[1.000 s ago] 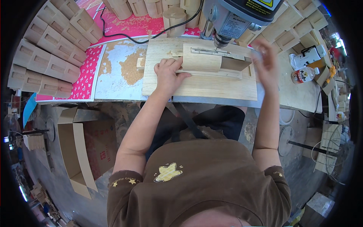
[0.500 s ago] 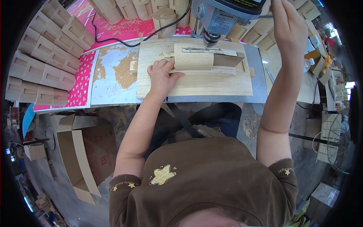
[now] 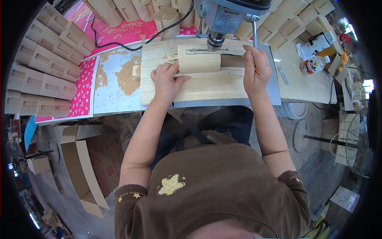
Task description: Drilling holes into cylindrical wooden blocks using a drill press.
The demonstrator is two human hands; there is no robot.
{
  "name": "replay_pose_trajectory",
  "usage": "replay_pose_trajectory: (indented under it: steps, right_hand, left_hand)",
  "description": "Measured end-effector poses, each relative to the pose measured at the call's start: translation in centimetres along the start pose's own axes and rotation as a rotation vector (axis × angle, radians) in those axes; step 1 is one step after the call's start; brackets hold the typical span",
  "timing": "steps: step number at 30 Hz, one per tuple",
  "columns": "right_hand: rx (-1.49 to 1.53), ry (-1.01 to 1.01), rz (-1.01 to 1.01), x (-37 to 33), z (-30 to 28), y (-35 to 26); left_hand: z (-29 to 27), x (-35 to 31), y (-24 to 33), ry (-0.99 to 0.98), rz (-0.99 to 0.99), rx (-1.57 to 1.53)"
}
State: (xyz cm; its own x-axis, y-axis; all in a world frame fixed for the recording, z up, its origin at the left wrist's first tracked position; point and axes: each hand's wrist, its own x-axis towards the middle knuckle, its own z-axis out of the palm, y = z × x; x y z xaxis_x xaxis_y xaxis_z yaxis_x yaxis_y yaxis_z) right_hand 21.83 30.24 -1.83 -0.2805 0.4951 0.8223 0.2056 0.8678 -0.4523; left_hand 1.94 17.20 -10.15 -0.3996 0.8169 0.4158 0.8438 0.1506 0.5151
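A pale wooden block (image 3: 199, 63) with a rounded face lies in a jig on a flat wooden board (image 3: 215, 92), beneath the chuck (image 3: 215, 41) of a small bench drill (image 3: 227, 19). At the block's left end, my left hand (image 3: 166, 81) grips it, fingers over the end and thumb along the front strip. My right hand (image 3: 256, 71) is closed around the lower end of the drill's metal feed lever (image 3: 254, 34), to the right of the chuck. The drill tip cannot be made out clearly.
Stacked wooden blocks with slots (image 3: 41, 85) line the left and back of the table, with more at the back right. Sawdust (image 3: 129, 77) and a black cable (image 3: 153, 39) lie left of the board. A plastic bottle (image 3: 314, 65) lies right; a cardboard box (image 3: 85, 167) sits below left.
My right hand has come down and toward me with the feed lever, which now points down beside the chuck. My left hand stays on the block. The whole view has shifted slightly.
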Motion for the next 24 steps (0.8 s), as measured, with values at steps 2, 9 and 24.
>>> replay_pose_trajectory:
  steps: [2, 9, 24]
  right_hand:
    - [-0.072, -0.067, -0.032, 0.6, -0.7, -0.3]
    - [-0.216, -0.042, -0.036, 13.4, -3.4, -5.2]
    - [-0.076, -0.182, 0.123, 7.4, -3.8, -4.9]
  left_hand:
    - [0.0, 0.0, -0.2, 0.011, -0.003, -0.001]
    - [-0.2, -0.2, 0.4, 0.004, 0.000, 0.021]
    - [1.2, 0.1, 1.8, 0.007, -0.012, 0.052]
